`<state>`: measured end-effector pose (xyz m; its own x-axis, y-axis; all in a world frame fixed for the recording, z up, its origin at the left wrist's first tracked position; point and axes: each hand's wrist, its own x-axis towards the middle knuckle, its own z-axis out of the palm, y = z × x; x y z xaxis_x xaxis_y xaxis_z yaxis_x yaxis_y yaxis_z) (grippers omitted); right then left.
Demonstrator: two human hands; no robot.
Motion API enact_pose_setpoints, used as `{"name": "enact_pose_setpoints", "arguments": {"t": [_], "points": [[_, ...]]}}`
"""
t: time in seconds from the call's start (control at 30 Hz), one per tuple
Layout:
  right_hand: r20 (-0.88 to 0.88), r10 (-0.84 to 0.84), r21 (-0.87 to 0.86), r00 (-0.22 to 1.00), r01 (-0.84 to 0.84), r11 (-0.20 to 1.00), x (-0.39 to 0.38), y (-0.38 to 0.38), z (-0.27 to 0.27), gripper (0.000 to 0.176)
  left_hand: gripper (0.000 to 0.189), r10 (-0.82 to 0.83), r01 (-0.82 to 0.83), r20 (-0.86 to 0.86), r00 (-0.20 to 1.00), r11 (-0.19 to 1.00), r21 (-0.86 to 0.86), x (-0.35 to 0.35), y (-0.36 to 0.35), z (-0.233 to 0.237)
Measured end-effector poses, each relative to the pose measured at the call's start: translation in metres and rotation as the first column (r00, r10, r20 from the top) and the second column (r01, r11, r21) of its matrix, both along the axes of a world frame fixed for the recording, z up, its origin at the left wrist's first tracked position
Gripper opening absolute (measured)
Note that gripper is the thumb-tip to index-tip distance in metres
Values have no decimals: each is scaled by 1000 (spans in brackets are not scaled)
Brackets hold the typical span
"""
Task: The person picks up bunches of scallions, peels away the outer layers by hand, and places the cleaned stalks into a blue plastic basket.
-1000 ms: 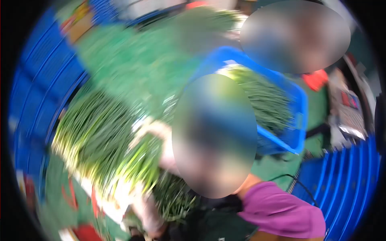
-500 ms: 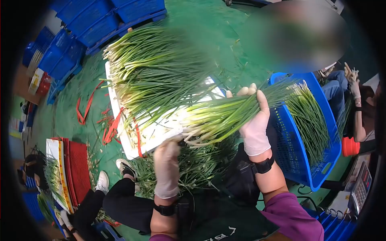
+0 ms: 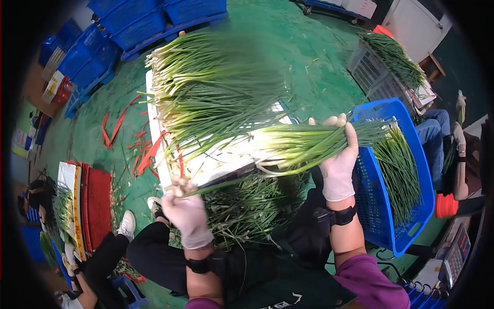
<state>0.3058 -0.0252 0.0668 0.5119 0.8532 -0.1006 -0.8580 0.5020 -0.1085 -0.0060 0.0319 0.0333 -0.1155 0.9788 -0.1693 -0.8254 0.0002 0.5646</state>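
My right hand (image 3: 339, 162), in a pale glove, is closed around a bunch of green onions (image 3: 303, 148). Their white ends point left over the white board, and the green tops reach toward the blue basket. My gloved left hand (image 3: 188, 213) is at the near left corner of the white board (image 3: 206, 172), its fingers pinched on a thin green onion stalk (image 3: 221, 186) that trails to the right. A large pile of green onions (image 3: 206, 87) covers the far part of the board. Loose green leaves (image 3: 252, 208) lie heaped below the board's near edge.
A blue basket (image 3: 368, 180) with green onions stands at my right, near a scale (image 3: 458, 257). Red straps (image 3: 146, 154) lie left of the board. Blue crates (image 3: 134, 31) are stacked at the back left. Co-workers (image 3: 463, 165) sit at both sides; a grey crate (image 3: 368, 67) stands back right.
My left hand has moved left, away from the bunch's white ends, with a stalk now in its fingers. The right hand still holds the bunch. The view has shifted slightly.
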Motion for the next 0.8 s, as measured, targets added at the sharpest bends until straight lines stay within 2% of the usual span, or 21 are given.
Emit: {"name": "enact_pose_setpoints", "arguments": {"t": [0.07, 0.1, 0.13, 0.2, 0.23, 0.27, 0.33, 0.43, 0.5, 0.57, 0.6, 0.63, 0.67, 0.7, 0.73, 0.77, 0.8], "points": [[3, -7, -22, 1000, 7, 1000, -1, 0, 1, 13, 29, -4, 0, -333, 943, 1000, -14, -11, 5, 2], [3, -8, -37, 1000, 8, 999, -3, 0, 1, 12, 30, -165, 191, -495, 853, 982, 2, -5, 1, 7], [5, -4, -40, 1000, 4, 999, -7, -1, 1, 13, 31, -318, 349, -591, 742, 935, -65, 4, -7, 19], [10, 14, -41, 1000, -14, 999, -14, 3, 5, 16, 33, -615, 630, -587, 527, 746, -216, 34, -20, 46], [12, 25, -31, 1000, -25, 999, -15, 5, 4, 16, 35, -690, 706, -555, 464, 667, -239, 49, -26, 52], [13, 32, -24, 999, -32, 999, -15, 7, 1, 17, 38, -685, 742, -550, 477, 650, -166, 61, -31, 48], [27, 50, -17, 998, -50, 999, -16, 6, -4, 18, 37, -670, 716, -547, 502, 677, -171, 82, -36, 51], [35, 63, -34, 997, -62, 997, -23, 9, -1, 19, 31, -599, 676, -554, 579, 732, -85, 91, -37, 29], [84, 63, -29, 995, -60, 998, -25, 9, 1, 19, 23, -382, 571, -696, 608, 819, 50, 94, -36, 8], [78, 42, -30, 996, -40, 999, -24, 9, 2, 18, 14, -334, 509, -629, 702, 853, 116, 88, -37, -5], [51, 24, -31, 998, -22, 999, -21, 8, 3, 18, 10, -390, 499, -490, 779, 860, 108, 77, -32, -7], [25, 4, -31, 1000, -4, 1000, -18, 8, 3, 18, 7, -374, 430, -359, 855, 899, 88, 67, -28, -3], [37, 6, -27, 999, -5, 1000, -15, 8, 3, 16, 6, -333, 355, -222, 916, 933, 66, 57, -23, 1], [49, 5, -25, 999, -4, 1000, -11, 8, 1, 16, 6, -217, 220, -110, 970, 975, 13, 44, -18, 9], [61, 1, -24, 998, 0, 1000, -10, 7, 0, 15, 9, -214, 213, 10, 977, 974, 74, 20, -6, -2], [64, -12, -40, 998, 15, 999, -10, 5, 2, 15, 18, -89, 88, 46, 995, 996, 30, 6, 1, -1], [58, -13, -48, 998, 16, 999, -11, 5, 3, 14, 22, -25, 36, -201, 979, 998, 50, 6, 0, 20]]}}
